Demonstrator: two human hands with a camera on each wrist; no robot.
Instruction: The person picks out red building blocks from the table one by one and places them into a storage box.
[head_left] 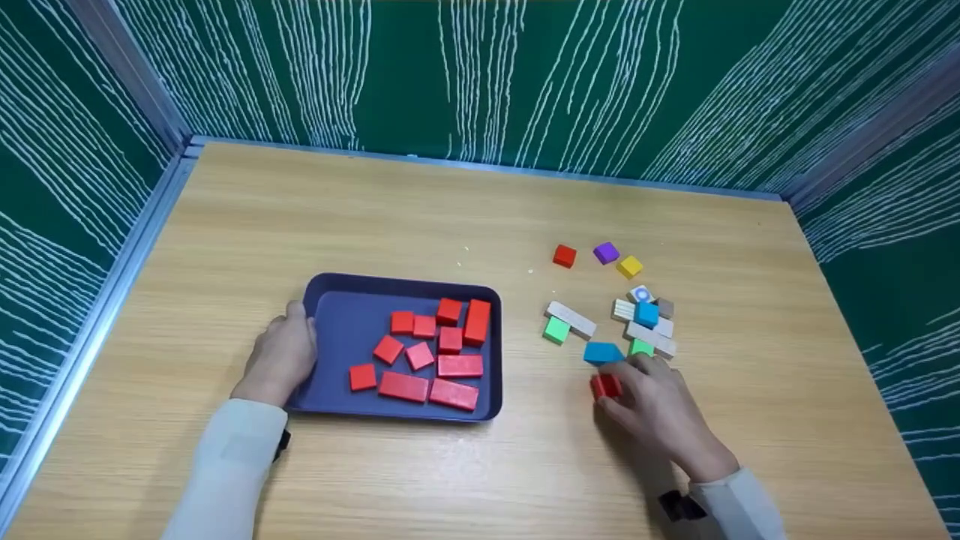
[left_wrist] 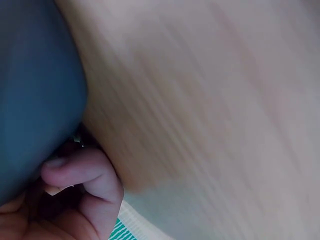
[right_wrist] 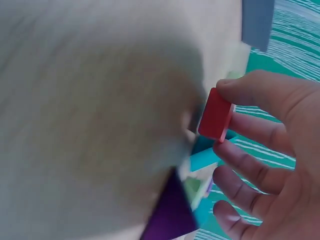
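My left hand [head_left: 279,352] grips the left rim of a dark blue tray [head_left: 330,397]; in the left wrist view the thumb [left_wrist: 75,172] presses against the tray's side [left_wrist: 35,95]. Inside the tray, mostly to its right, lie several red blocks [head_left: 403,387], some cubes and some longer. To the right of the tray, my right hand [head_left: 664,409] pinches a red block [head_left: 606,386] between thumb and fingers. The right wrist view shows this red block [right_wrist: 216,115] at the fingertips. Just beyond the hand are a blue block [head_left: 602,353] and a partly covered green block [head_left: 641,347].
A loose group of wooden [head_left: 649,339], blue [head_left: 646,313] and patterned [head_left: 641,294] blocks lies beyond the right hand. Farther back are a red cube [head_left: 565,256], a purple block [head_left: 606,253] and a yellow block [head_left: 630,266]. Green walls [head_left: 405,75] border the table.
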